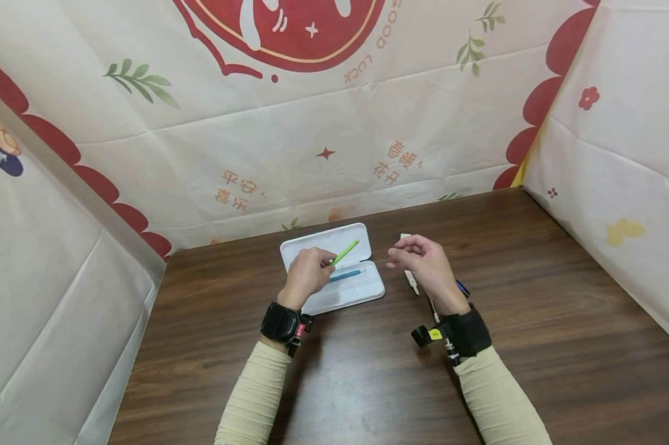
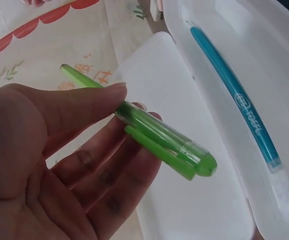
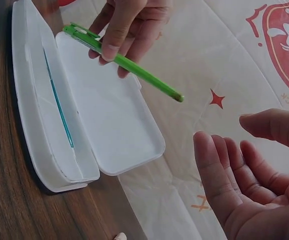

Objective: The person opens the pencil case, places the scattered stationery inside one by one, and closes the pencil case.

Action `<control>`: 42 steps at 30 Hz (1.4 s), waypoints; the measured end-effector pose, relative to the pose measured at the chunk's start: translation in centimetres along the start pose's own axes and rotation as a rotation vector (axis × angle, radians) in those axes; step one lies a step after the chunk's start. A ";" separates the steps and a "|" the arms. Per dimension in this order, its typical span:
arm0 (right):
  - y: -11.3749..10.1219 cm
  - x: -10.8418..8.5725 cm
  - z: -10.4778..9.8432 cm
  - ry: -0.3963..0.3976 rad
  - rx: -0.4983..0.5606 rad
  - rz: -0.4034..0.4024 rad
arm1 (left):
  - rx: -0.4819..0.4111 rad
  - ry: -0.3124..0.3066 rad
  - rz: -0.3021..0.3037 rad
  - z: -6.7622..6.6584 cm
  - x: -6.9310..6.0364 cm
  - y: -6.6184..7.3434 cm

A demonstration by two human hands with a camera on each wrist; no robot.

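My left hand [image 1: 306,272] pinches a green pen [image 2: 159,131] between thumb and fingers, above an open white pencil case [image 1: 362,295]. The pen's clip and capped end show in the left wrist view. Inside the case's tray lies a teal pen [image 2: 237,95] with white lettering; in the head view my left hand comes close to one end of it. To the right of the case hovers my right hand [image 1: 430,269], its fingers loosely bent with a gap to the thumb and nothing between them.
A slim white object [image 1: 411,283] lies on the brown table [image 1: 367,383] partly behind my right hand. A blue item [image 1: 462,287] shows beside the right wrist, mostly hidden. Printed cloth [image 1: 290,136] stands behind the table and at both sides.
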State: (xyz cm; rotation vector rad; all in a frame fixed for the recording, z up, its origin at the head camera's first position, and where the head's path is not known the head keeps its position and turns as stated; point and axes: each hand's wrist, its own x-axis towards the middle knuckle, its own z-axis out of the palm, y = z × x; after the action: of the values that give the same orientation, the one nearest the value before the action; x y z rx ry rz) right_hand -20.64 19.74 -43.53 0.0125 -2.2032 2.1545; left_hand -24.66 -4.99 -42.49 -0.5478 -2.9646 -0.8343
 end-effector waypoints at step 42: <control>0.2 0.3 -0.2 0.010 0.002 0.012 | 0.210 -0.180 0.015 2.4 0.8 -2.5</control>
State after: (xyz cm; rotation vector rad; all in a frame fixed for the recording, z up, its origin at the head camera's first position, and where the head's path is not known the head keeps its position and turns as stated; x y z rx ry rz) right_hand -20.95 19.96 -43.67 -0.0116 -2.2015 2.1580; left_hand -26.07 -5.44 -45.75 -0.6644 -3.1520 -0.4862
